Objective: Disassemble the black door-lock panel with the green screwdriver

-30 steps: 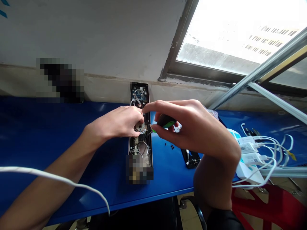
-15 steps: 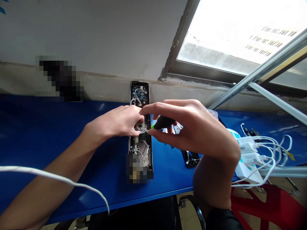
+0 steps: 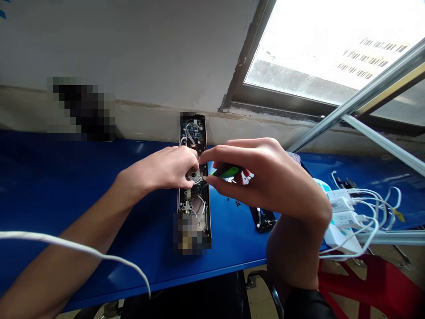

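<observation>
A long narrow black housing [image 3: 209, 208] lies open on the blue table, with a circuit board [image 3: 192, 128] at its far end and white wires inside. My left hand [image 3: 172, 167] reaches over its middle, thumb and fingers curled around a round metal part [image 3: 194, 176] there. A black and green screwdriver [image 3: 229, 171] lies across my right hand [image 3: 265, 175], gripped by the fingers. My right thumb and index finger are close to the round part and a white wire; whether they also pinch the wire is too small to tell.
Small black screws [image 3: 237, 203] and a black panel [image 3: 262, 220] lie to the right. Beyond are a white power strip [image 3: 343, 239] with plugged-in chargers and tangled white cables [image 3: 375, 208]. A white cable [image 3: 99, 253] hangs across the left foreground. A metal frame [image 3: 327, 116] slants at the right.
The screwdriver has turned in my right hand, so more of its green side shows. My right index fingertip has moved slightly right, away from my left hand. The left hand stays in place.
</observation>
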### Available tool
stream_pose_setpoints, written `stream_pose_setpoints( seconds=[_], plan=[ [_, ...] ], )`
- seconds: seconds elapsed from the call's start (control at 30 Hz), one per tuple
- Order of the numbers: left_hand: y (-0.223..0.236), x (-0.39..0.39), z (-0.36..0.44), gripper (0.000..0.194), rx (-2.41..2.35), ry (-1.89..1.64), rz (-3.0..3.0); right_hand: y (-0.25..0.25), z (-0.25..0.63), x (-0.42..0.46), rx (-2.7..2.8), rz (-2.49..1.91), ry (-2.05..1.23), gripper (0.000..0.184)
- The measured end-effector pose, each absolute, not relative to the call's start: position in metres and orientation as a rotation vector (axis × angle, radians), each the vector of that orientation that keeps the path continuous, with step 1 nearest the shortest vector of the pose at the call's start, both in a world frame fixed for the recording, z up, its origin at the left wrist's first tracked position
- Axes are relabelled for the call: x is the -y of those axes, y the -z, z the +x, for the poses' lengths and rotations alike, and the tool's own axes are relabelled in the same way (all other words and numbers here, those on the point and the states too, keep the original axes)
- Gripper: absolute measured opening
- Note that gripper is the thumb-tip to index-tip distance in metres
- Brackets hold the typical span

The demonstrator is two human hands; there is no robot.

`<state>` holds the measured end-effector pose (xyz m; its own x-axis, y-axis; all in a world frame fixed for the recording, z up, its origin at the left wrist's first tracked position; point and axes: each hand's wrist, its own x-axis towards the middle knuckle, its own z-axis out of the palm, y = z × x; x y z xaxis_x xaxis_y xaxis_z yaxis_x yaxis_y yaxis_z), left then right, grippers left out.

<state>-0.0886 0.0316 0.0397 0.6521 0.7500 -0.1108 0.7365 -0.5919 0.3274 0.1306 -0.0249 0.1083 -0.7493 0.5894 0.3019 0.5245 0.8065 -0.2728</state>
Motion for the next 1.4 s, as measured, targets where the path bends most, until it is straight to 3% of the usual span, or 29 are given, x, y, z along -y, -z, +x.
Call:
stream_pose_setpoints(
  seconds=[0.47,1.4],
  plan=[
    [-0.0407,-0.0307,-0.0875,0.007,-1.208,0.011,2.578,-0.107,0.1312,0.0229,2.609,-0.828,-0.196,0.016],
    [-0.0364,-0.0377,-0.0917,0.022,-1.094,-0.058,2.648,-0.1048,0.1315,0.0224,2.606,-0.796,-0.173,0.014]
  ],
)
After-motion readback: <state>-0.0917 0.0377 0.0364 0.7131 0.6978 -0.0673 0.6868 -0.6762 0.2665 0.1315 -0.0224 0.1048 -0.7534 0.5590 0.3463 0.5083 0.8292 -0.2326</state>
